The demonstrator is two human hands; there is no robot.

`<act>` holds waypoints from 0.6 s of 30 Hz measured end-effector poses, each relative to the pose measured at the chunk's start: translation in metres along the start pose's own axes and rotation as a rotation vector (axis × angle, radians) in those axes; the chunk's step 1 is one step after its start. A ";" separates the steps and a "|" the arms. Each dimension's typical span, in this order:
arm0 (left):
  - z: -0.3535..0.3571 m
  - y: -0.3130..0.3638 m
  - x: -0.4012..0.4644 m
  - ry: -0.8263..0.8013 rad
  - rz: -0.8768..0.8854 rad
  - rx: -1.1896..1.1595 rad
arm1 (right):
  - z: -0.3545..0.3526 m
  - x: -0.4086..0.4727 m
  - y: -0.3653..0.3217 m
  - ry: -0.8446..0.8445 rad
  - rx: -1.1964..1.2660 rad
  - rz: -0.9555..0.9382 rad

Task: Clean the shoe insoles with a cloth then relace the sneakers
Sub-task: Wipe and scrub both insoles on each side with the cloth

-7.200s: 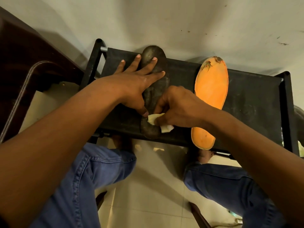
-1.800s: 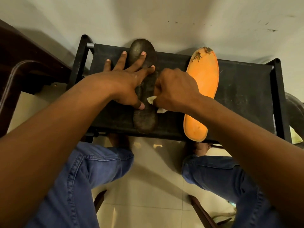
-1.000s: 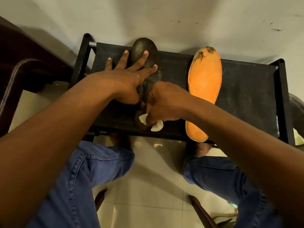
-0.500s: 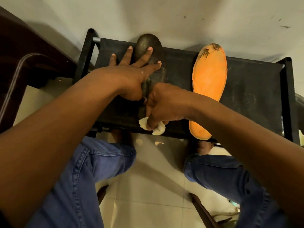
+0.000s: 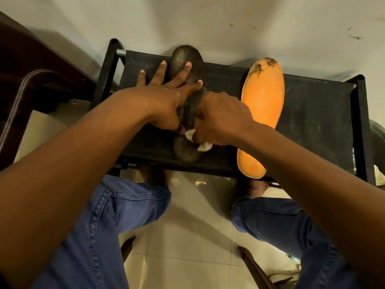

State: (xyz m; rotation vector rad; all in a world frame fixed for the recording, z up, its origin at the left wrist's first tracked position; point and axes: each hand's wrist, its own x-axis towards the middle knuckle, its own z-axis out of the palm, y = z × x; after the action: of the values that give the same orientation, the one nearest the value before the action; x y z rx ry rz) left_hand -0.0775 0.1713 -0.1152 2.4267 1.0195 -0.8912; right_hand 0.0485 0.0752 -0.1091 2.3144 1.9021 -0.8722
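A dark insole (image 5: 185, 152) lies lengthwise on the black fabric top of a low rack (image 5: 316, 113). My left hand (image 5: 168, 94) presses flat on its upper half, fingers spread and straight. My right hand (image 5: 220, 119) is curled round a small white cloth (image 5: 203, 146), which it holds against the middle of the dark insole. An orange insole (image 5: 262, 113), its top end torn and dark, lies to the right with its heel over the rack's front edge.
The rack stands against a pale wall (image 5: 208, 21). Dark wooden furniture (image 5: 31, 65) is at the left. My knees in blue jeans (image 5: 116, 215) and the tiled floor (image 5: 193, 226) are below the rack's front edge.
My right hand has slid the cloth back up from the dark insole's heel end toward its middle. The left hand still presses the insole in place.
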 end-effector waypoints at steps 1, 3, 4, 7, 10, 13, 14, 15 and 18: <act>0.000 0.000 0.001 0.003 0.004 0.006 | 0.001 0.001 0.003 0.065 -0.014 0.004; 0.001 0.000 0.001 0.011 0.008 0.014 | 0.000 0.002 0.006 0.137 -0.058 -0.034; 0.001 -0.001 0.001 0.013 0.007 0.015 | -0.001 0.003 0.006 0.127 -0.063 -0.062; 0.001 -0.002 0.002 0.017 0.010 0.004 | -0.007 0.001 0.005 -0.071 0.037 -0.101; 0.001 -0.001 0.002 0.019 0.004 0.000 | 0.001 0.000 0.005 -0.069 0.003 -0.126; 0.001 0.001 0.000 0.020 -0.005 0.006 | 0.010 0.008 0.010 0.222 -0.097 -0.107; 0.001 0.002 0.000 0.022 -0.005 0.009 | 0.011 0.011 0.012 0.284 -0.107 -0.085; 0.001 0.003 -0.001 0.025 -0.006 0.012 | 0.012 0.014 0.014 0.318 -0.098 -0.066; -0.001 0.005 -0.003 0.030 -0.007 0.024 | 0.012 0.015 0.015 0.316 -0.069 -0.079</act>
State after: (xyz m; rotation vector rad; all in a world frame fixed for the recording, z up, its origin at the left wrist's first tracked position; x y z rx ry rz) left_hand -0.0753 0.1671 -0.1128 2.4647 1.0344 -0.8765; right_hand 0.0584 0.0807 -0.1306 2.4719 2.1125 -0.4551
